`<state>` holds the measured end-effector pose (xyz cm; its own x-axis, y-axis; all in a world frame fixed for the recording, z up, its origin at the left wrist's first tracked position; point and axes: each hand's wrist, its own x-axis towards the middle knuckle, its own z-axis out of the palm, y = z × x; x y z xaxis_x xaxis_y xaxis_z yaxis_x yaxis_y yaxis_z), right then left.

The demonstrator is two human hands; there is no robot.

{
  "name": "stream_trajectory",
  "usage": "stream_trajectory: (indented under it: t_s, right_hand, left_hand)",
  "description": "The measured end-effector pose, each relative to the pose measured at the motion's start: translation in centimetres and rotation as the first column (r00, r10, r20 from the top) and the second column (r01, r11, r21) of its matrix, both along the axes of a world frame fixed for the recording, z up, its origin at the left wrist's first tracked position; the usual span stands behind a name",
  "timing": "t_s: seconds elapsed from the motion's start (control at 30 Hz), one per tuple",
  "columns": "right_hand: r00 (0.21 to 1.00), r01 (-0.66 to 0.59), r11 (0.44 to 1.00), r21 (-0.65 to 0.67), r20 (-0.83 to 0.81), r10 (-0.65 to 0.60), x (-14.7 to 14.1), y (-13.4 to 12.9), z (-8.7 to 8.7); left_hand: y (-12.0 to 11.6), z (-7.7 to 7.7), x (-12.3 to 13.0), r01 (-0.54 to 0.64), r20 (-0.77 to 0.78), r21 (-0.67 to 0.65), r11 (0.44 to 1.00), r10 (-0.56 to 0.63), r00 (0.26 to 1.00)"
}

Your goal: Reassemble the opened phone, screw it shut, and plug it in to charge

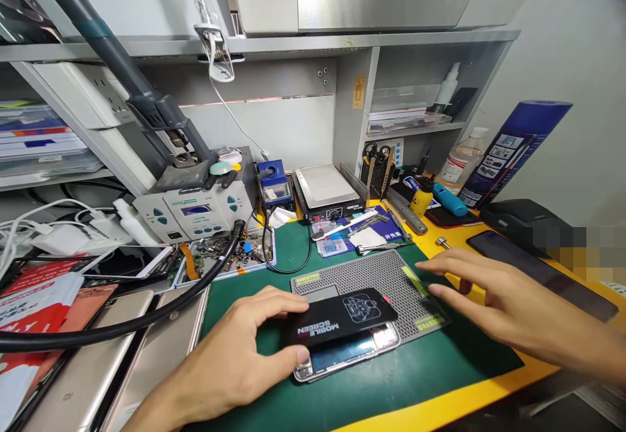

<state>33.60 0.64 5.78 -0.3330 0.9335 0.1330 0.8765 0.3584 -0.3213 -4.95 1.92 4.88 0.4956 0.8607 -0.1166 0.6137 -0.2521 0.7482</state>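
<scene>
In the head view, a black phone screen (342, 316) printed "MOBILE SCREEN" lies tilted over an opened phone body (347, 352) with its metal frame and inner parts showing. My left hand (249, 347) grips the screen's left end, fingers at the far edge and thumb at the near edge. The phone lies partly on a grey perforated mat (391, 275) with yellow-green labels. Over that mat's right edge hovers my right hand (482, 295), fingers apart, holding nothing. A screwdriver (384, 247) rests just beyond the mat.
A green work mat (440, 380) covers the yellow bench. Behind stand a hot-air station (195, 203), a heating plate (327, 194) and a tray of small parts (229, 256). A thick black hose (147, 334) crosses the left. Another phone (538, 275) lies at right.
</scene>
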Motion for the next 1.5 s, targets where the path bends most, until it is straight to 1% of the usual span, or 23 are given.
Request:
stream_trajectory:
  t_s: [0.13, 0.23, 0.3, 0.4, 0.5, 0.63, 0.7, 0.8, 0.9, 1.07, 1.4, 1.5]
  right_hand:
    - [0.998, -0.041, 0.999, -0.025, -0.039, 0.040, -1.5, 0.2, -1.1]
    - [0.996, -0.077, 0.994, -0.080, -0.043, 0.073, -2.3, 0.2, -1.3]
    - [0.993, -0.112, 0.987, -0.119, -0.042, 0.108, -2.9, 0.1, -0.9]
    - [0.986, -0.164, 0.973, -0.164, -0.046, 0.159, -4.0, 0.0, 0.1]
    - [0.978, -0.210, 0.949, -0.233, -0.060, 0.202, -4.8, 0.1, 1.0]
    - [0.966, -0.258, 0.904, -0.341, -0.107, 0.236, -5.1, 1.0, 1.5]
    - [0.959, -0.283, 0.886, -0.368, -0.131, 0.252, -5.1, 1.5, 1.6]
    - [0.951, -0.309, 0.873, -0.378, -0.149, 0.272, -5.3, 2.0, 1.9]
    - [0.949, -0.314, 0.871, -0.378, -0.133, 0.285, -5.5, 2.1, 2.1]
    - [0.944, -0.328, 0.875, -0.356, -0.136, 0.299, -5.5, 1.9, 1.9]
    - [0.945, -0.322, 0.862, -0.390, -0.181, 0.271, -5.3, 2.0, 1.8]
    - [0.945, -0.322, 0.855, -0.408, -0.201, 0.259, -5.2, 2.3, 1.7]
  left_hand:
    - [-0.8, -0.2, 0.4, 0.027, -0.078, 0.067, 0.997, -0.022, 0.997]
    - [-1.1, -0.4, 0.6, 0.042, -0.099, 0.118, 0.992, -0.030, 0.995]
    - [-1.2, -0.6, 0.6, 0.058, -0.099, 0.136, 0.989, -0.044, 0.994]
    - [-1.1, -0.8, 0.6, 0.078, -0.104, 0.155, 0.985, -0.062, 0.993]
    - [-1.0, -0.7, 0.8, 0.081, -0.119, 0.168, 0.982, -0.061, 0.991]
    - [-0.5, -0.1, 1.0, 0.070, -0.118, 0.132, 0.989, -0.055, 0.991]
    - [-0.1, 0.2, 1.1, 0.062, -0.114, 0.094, 0.994, -0.051, 0.992]
    - [0.4, 0.5, 0.9, 0.052, -0.109, 0.028, 0.998, -0.048, 0.993]
    - [0.5, 0.4, 0.8, 0.054, -0.099, -0.016, 0.998, -0.055, 0.994]
    - [0.5, 0.2, 0.8, 0.050, -0.094, -0.001, 0.999, -0.050, 0.994]
    - [0.2, -0.1, 0.7, 0.060, -0.118, 0.040, 0.997, -0.055, 0.992]
    - [0.4, 0.0, 0.7, 0.041, -0.101, 0.015, 0.999, -0.040, 0.994]
